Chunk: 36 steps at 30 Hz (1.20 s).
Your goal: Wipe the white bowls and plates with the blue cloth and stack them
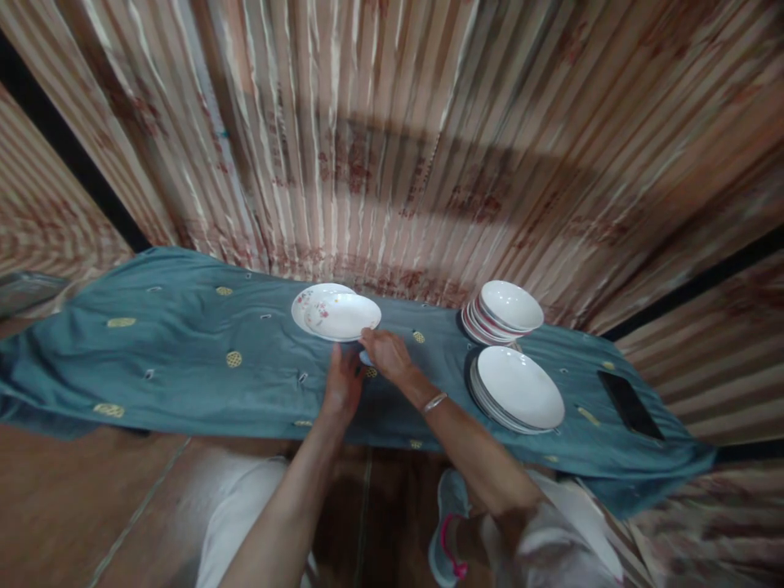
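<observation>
Left of the bowl stack (512, 307), the right hand (387, 353) apparently pinched the rim of the flowered plate (348, 315). The left hand (344, 380) was loosely open near it, contact unclear; a bluish thing (366, 358) between them was mostly hidden.

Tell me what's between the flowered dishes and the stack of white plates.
The head view shows the right hand by the flowered dishes, then teal cloth with a yellow print.

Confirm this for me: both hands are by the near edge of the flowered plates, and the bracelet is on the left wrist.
The wrist is wrong: the head view shows the bracelet on the wrist of the right hand. That hand and the left hand are indeed by the near edge of the flowered plates.
</observation>
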Tool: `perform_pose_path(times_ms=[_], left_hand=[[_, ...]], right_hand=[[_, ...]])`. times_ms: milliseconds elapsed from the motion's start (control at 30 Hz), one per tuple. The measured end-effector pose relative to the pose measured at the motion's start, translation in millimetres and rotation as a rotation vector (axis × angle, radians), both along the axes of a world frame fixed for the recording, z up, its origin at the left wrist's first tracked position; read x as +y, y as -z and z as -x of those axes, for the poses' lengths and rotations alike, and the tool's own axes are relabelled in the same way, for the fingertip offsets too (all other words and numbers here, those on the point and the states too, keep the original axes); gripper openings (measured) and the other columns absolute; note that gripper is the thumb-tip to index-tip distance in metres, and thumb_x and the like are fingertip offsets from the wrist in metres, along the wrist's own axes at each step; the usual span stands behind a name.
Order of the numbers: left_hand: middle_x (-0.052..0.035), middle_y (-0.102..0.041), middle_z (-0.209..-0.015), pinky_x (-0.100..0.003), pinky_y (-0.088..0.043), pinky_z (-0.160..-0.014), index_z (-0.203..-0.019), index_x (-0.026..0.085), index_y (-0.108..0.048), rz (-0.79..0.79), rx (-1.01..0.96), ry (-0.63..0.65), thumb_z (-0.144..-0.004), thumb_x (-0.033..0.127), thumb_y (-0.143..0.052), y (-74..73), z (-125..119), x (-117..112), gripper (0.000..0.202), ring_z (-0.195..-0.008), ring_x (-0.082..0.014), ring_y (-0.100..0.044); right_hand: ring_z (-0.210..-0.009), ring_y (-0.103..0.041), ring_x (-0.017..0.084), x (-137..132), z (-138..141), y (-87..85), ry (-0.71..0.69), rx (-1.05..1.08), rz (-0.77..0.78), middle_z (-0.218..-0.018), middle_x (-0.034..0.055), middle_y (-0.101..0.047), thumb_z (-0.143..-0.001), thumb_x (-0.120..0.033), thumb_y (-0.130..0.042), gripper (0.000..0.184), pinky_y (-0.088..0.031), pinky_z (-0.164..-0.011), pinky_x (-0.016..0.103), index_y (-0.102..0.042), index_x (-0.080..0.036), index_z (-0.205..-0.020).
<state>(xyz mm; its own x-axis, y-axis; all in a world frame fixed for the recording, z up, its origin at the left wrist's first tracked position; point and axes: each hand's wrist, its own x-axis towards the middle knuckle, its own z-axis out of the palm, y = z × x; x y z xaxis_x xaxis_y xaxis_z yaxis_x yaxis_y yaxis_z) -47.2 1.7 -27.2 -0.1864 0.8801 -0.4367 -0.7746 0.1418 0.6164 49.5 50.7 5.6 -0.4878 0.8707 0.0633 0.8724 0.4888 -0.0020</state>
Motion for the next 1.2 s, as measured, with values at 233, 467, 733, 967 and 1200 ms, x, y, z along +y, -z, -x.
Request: perform_pose_path(times_ms=[233, 467, 733, 967, 1200], left_hand=[[-0.0046, -0.068, -0.121, -0.029, -0.053, -0.080, -0.114, 0.026, -0.061, -0.088, 0.062, 0.076, -0.085, 0.031, -0.065, 0.0, -6, -14, 0.030, -0.107, -0.0191, -0.065], [-0.0061, -0.072, -0.101, -0.042, -0.059, -0.082, -0.102, 0.021, -0.062, -0.023, 0.039, 0.234, -0.081, 0.027, -0.068, 7.3, -24, -35, 0.023, -0.089, -0.0211, -0.071], [-0.0052, -0.074, -0.093, -0.046, -0.061, -0.083, -0.096, 0.019, -0.062, -0.002, 0.079, 0.277, -0.068, 0.017, -0.078, 20.9, -33, -47, 0.032, -0.079, -0.0208, -0.072], [-0.0036, -0.074, -0.087, -0.045, -0.060, -0.082, -0.097, 0.019, -0.062, 0.013, 0.105, 0.293, -0.065, 0.015, -0.076, 19.5, -33, -49, 0.035, -0.077, -0.0216, -0.072], [-0.0043, -0.072, -0.084, -0.036, -0.059, -0.069, -0.097, 0.017, -0.063, -0.009, 0.170, 0.355, -0.063, 0.020, -0.076, 20.3, -34, -52, 0.036, -0.074, -0.0199, -0.070]], right_hand=[[-0.095, -0.070, 0.022, -51, -50, 7.9, 0.056, 0.073, -0.080, -0.095, 0.0119, -0.075, -0.104, -0.025, -0.043, 0.023, -0.055, -0.081, 0.030, -0.064, -0.015, -0.106], [-0.085, -0.071, 0.018, -92, -83, 29.1, 0.086, 0.069, -0.127, -0.085, 0.0106, -0.074, -0.102, -0.022, -0.050, 0.015, -0.054, -0.074, 0.025, -0.062, -0.014, -0.104], [-0.092, -0.073, 0.020, -122, -95, 23.4, 0.107, 0.042, 0.033, -0.095, 0.0149, -0.075, -0.102, -0.015, -0.044, 0.021, -0.054, -0.078, 0.026, -0.064, -0.013, -0.107], [-0.089, -0.075, 0.021, -123, -127, 11.9, 0.229, 0.456, 0.180, -0.094, 0.0076, -0.078, -0.100, -0.028, -0.050, 0.022, -0.053, -0.078, 0.026, -0.068, -0.019, -0.108], [-0.104, -0.068, 0.024, -89, -150, 34.6, 0.470, 0.901, -0.199, -0.111, 0.0135, -0.072, -0.097, -0.035, -0.043, 0.033, -0.053, -0.093, 0.039, -0.064, -0.016, -0.115]])
